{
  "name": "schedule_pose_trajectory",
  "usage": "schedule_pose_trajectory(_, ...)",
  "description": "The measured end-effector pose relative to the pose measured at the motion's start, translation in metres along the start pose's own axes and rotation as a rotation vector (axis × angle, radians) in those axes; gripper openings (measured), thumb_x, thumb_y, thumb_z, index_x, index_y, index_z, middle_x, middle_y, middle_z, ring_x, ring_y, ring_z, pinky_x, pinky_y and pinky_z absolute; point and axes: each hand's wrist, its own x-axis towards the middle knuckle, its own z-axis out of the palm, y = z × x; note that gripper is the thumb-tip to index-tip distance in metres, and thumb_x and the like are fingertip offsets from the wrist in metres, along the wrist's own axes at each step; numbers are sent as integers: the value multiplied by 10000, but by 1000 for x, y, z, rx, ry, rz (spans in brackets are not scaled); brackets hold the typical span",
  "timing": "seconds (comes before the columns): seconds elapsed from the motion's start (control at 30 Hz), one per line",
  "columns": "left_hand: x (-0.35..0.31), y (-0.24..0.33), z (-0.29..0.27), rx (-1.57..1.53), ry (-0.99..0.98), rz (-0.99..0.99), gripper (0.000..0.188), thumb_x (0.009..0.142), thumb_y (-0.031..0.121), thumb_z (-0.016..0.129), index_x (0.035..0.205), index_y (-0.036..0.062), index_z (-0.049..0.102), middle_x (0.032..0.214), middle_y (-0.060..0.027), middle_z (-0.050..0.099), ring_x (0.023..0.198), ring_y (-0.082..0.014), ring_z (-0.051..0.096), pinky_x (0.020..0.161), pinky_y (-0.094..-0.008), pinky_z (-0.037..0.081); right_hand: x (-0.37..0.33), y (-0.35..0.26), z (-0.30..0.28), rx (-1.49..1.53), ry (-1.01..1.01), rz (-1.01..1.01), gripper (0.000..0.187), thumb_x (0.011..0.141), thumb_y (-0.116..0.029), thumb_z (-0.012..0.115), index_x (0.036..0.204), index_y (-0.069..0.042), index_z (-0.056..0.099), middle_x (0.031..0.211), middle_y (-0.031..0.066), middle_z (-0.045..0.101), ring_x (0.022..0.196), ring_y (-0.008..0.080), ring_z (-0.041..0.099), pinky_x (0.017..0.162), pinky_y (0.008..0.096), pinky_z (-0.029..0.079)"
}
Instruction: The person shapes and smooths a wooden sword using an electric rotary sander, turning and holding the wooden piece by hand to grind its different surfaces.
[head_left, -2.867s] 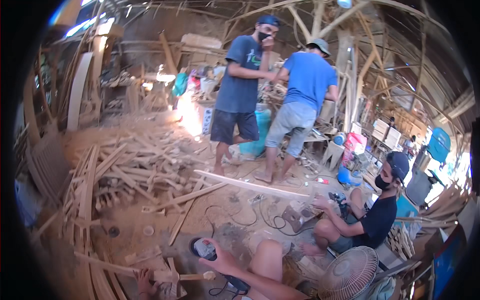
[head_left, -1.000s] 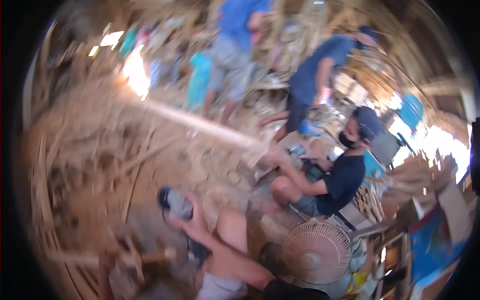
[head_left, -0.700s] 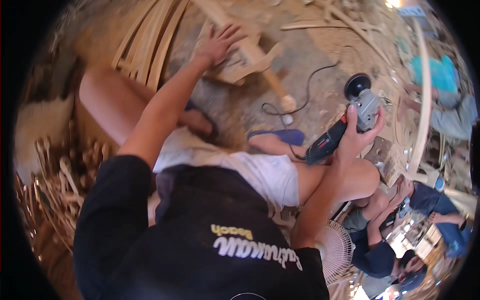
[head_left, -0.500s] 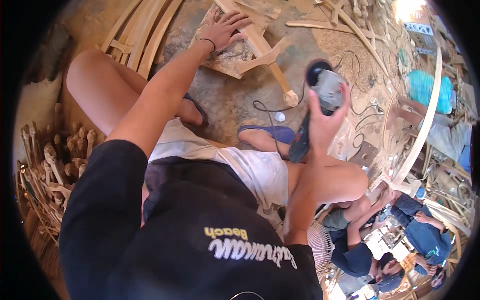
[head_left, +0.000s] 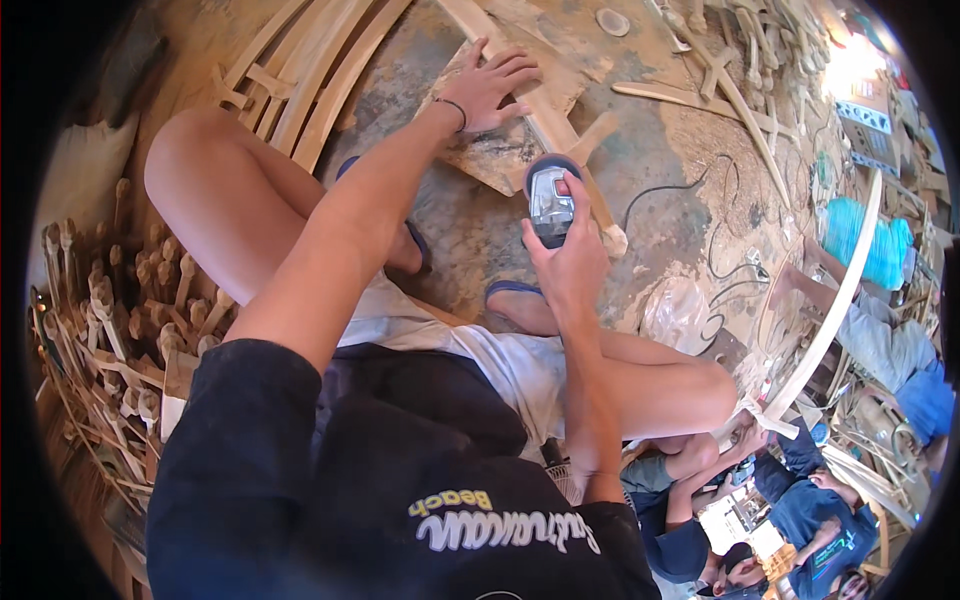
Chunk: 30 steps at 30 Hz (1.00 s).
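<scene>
My left hand (head_left: 490,90) lies on a long pale wooden piece (head_left: 548,122), its fingers stretched out and spread over the wood. A short curved crosspiece (head_left: 597,134) joins that piece near its lower end, which finishes in a rough knob (head_left: 614,240). Beneath it is a worn, dusty board (head_left: 480,160) on the floor. My right hand (head_left: 575,255) is wrapped round a grey angle grinder (head_left: 552,205) with a round disc at its head. The disc is at the wooden piece, beside the crosspiece; whether it touches cannot be made out. My wrist and arm hide the tool's rear.
Curved wooden parts (head_left: 325,75) lie at the upper left, and many knobbed sticks (head_left: 105,300) stand at the left. A dark cable (head_left: 665,188) snakes over the floor near a clear plastic bag (head_left: 675,315). Other people (head_left: 815,530) sit at the lower right.
My right hand has brought the angle grinder leftward from beside my right knee to the wooden piece. My left hand stays on the wood; the whole view has shifted slightly.
</scene>
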Motion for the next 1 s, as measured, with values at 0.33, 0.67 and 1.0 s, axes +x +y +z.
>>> schedule_pose_trajectory(0.33,2,3,-8,10,-99,3,599,1095,544,596,1624,271,528,1686,12,515,1664,-170,353,1384,-688,19,3,-15,8,-84,-56,-3,907,913,-419,889,1689,-375,419,985,260,721,894,509,765,770,606,586)
schedule_pose_trajectory(0.67,-3,10,-12,-42,-90,-10,572,1074,489,647,1593,278,534,1644,14,538,1658,-160,363,1388,-683,26,-2,-16,11,-65,-58,-7,884,920,-408,883,1680,-365,434,1037,281,737,928,519,767,808,606,593)
schedule_pose_trajectory(1.0,7,-10,-6,-79,-113,42,649,1091,550,572,1630,190,557,1688,-76,528,1660,-276,384,1373,-699,59,8,-32,2,-125,-110,65,882,940,-407,854,1707,-343,425,1071,258,715,944,499,758,849,603,594)
